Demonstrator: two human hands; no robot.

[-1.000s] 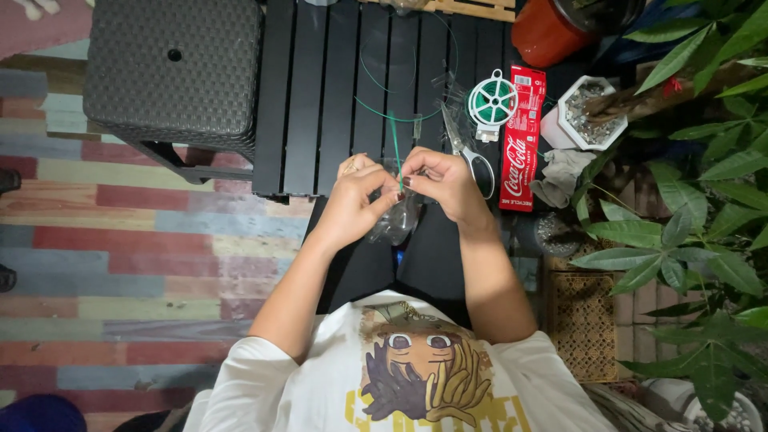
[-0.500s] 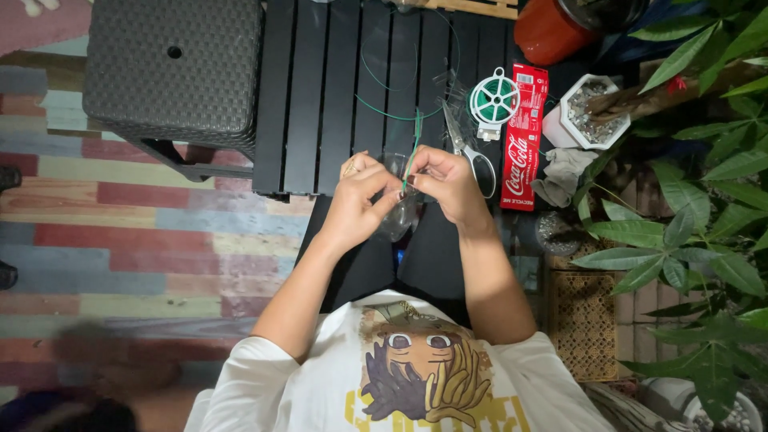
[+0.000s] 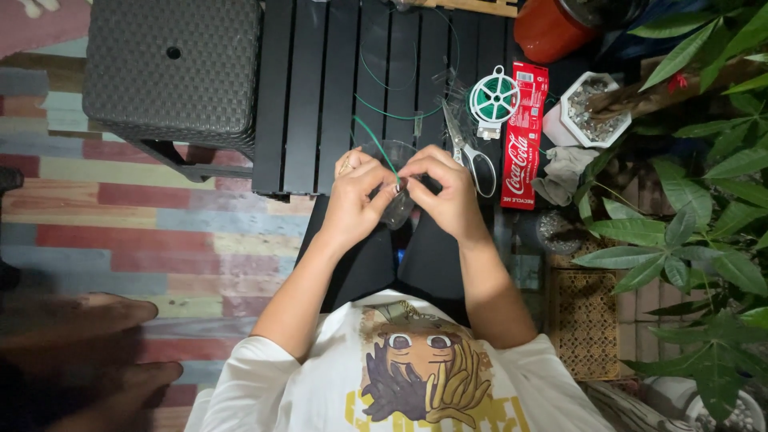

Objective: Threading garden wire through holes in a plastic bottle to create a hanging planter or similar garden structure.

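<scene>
Head view: green wire (image 3: pixel 374 144) pinched between both hands' fingertips (image 3: pixel 398 178)

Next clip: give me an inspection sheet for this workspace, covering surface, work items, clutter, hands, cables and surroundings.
Surface: black slatted table, partly covered with tools.
Work items: clear plastic bottle piece held over the lap; thin green wire pinched at its rim, arcing up to the left.
Clutter: green wire spool, steel scissors, flattened red drink can, grey cloth.
Hands: left hand and right hand both grip the bottle piece and wire.
Cables: nothing seen apart from loose green wire loops on the table.
Surroundings: dark woven stool, striped rug, white hexagonal pebble pot, red pot, leafy plant; blurred shape at lower left, unidentifiable.
</scene>
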